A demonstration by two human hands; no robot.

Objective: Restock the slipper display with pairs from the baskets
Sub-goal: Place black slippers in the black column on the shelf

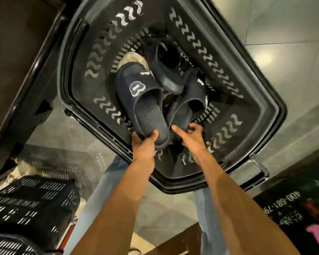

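A large black plastic basket (261, 111) with wavy cut-outs sits on the floor below me. Inside lie dark navy slippers. My left hand (145, 142) grips the heel of one navy slipper with a grey patch (142, 100), thumb on its insole. My right hand (191, 137) reaches to the heel of a second navy slipper (190, 103), fingers curled at its edge, forefinger stretched toward the first slipper. A third dark slipper (168, 65) lies deeper in the basket, and a beige slipper (134, 58) shows under the pile.
A stack of black perforated crates (31, 205) stands at lower left. A dark shelf unit (20, 57) runs along the left. Grey tiled floor (284, 34) surrounds the basket. A black printed box (287, 208) is at lower right. My jeans legs show between my arms.
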